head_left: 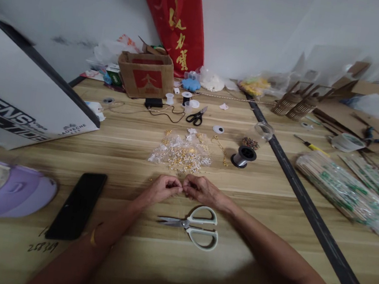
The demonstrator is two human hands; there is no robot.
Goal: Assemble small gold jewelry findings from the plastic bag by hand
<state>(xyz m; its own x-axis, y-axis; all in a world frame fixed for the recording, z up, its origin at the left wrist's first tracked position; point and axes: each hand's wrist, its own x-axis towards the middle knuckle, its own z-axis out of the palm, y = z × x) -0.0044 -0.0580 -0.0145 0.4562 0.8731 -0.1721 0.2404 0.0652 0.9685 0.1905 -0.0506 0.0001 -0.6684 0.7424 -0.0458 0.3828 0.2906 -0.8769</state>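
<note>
In the middle of the tabletop (126, 153), a heap of tiny gold and clear bits (187, 161) lies just past both hands, wider side to side. The left hand (165, 188) and right hand (203, 192) pinch close together; I can't tell what they hold. The right looks a little nearer the heap.

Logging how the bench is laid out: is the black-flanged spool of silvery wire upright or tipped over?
Upright: the spool stands on end on the wood-grain tabletop, its upper flange facing up.
</note>
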